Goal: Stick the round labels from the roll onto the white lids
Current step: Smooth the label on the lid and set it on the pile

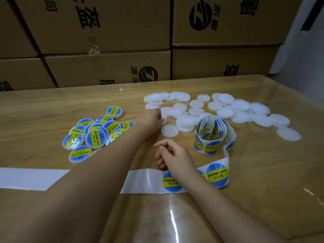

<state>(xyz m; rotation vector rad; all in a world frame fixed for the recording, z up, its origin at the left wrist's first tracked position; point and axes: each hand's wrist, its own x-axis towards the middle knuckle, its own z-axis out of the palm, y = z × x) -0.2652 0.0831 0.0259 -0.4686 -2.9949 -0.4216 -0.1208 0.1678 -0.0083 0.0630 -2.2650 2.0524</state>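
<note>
Several plain white lids lie scattered across the far middle and right of the table. My left hand reaches into their left edge, and its fingers curl on the rim of one white lid. Another single lid lies just right of that hand. The label roll stands loosely unwound beside it. Its backing strip runs leftward along the near side and carries blue and yellow round labels. My right hand hovers above the strip, fingers loosely curled, holding nothing.
A heap of labelled lids lies at the left. Stacked cardboard cartons wall off the back of the wooden table. A clear film covers the table top. The table's right edge shows at the far right.
</note>
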